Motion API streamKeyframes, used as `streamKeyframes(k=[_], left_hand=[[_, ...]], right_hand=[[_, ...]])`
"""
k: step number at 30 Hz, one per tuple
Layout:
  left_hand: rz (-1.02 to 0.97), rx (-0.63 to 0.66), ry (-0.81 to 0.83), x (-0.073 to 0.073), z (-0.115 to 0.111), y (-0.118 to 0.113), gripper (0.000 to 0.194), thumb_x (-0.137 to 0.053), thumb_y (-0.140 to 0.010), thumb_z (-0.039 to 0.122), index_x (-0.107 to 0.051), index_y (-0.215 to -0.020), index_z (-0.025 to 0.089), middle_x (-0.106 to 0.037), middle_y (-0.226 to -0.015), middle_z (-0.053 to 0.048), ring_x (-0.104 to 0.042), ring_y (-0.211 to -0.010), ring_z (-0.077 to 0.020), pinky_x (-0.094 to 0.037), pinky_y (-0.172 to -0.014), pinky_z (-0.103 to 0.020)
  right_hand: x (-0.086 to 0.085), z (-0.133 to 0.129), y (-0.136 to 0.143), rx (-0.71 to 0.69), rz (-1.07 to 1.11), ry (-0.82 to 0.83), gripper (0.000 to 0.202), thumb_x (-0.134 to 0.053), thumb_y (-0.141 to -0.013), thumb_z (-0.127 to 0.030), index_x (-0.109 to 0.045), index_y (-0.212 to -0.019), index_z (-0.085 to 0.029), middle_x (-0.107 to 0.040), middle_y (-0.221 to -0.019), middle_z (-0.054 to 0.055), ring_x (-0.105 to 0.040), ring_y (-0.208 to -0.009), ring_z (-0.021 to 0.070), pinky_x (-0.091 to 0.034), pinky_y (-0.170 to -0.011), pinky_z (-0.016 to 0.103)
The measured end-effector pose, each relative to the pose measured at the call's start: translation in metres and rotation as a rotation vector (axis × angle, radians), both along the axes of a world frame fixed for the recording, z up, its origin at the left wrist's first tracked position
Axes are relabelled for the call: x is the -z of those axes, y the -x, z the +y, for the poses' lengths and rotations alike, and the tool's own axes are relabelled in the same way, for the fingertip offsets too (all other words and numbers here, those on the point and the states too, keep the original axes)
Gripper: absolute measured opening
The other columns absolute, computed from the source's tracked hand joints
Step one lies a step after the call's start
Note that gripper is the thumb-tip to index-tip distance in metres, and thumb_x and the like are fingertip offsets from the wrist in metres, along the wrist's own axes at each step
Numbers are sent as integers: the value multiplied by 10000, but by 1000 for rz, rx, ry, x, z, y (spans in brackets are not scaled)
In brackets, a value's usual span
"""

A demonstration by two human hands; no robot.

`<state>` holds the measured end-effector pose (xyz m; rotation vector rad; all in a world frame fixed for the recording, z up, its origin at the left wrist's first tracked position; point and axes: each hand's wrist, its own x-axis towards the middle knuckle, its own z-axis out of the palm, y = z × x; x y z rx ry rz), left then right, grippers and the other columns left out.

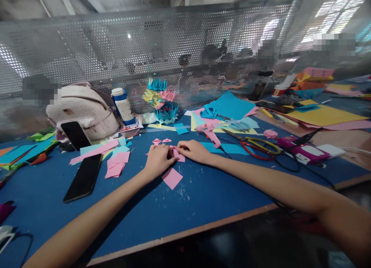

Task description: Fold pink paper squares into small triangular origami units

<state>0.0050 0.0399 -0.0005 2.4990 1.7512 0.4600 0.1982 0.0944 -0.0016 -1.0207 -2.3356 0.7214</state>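
Observation:
My left hand (159,160) and my right hand (194,151) meet over the blue table, fingers curled and pressed on a small piece of pink paper (180,156). Both hands partly cover it, so its folds are hard to make out. Just in front, a pink paper square (172,178) lies flat beside my left wrist. Beyond my left hand rest small folded pink paper pieces (157,141). A stack of pink paper squares (117,164) lies to the left. To the right of my right hand, a pink glue gun (211,132) stands on the table.
Scissors with red and yellow handles (257,146) and a purple power strip (304,150) lie right, with trailing cords. A black phone (84,178) lies left, near a white backpack (84,109) and a bottle (123,106). Paper flowers (162,100) stand before a perforated metal screen (116,48).

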Motion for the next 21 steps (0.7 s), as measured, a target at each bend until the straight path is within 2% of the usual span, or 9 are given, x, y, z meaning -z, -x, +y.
streamKeyframes(k=[8,15,21], left_hand=[[-2,-38,-24,3,-2,-3,335,-620,-981,351,-588,-1249,154,-613,-1236,-99,-642,-1050,-235,-557,-891,-440],[-1,7,-47,9,0,-5,325,-616,-984,350,-592,-1244,157,-615,-1233,-98,-644,-1041,-230,-559,-887,-434],[16,28,-121,9,-3,-5,330,-620,-981,356,-592,-1240,153,-617,-1226,-97,-643,-1045,-234,-556,-890,-439]], right_hand=[[-2,-1,0,31,-39,-45,206,-529,-948,-305,-636,-832,-172,-633,-726,-5,-502,-636,114,-259,-587,242],[-1,-1,1,40,-66,-59,230,-517,-963,-316,-627,-817,-177,-621,-708,-13,-490,-623,110,-249,-575,239],[-1,1,-1,62,-53,-84,182,-516,-955,-273,-626,-843,-179,-633,-742,-7,-500,-641,116,-262,-593,243]])
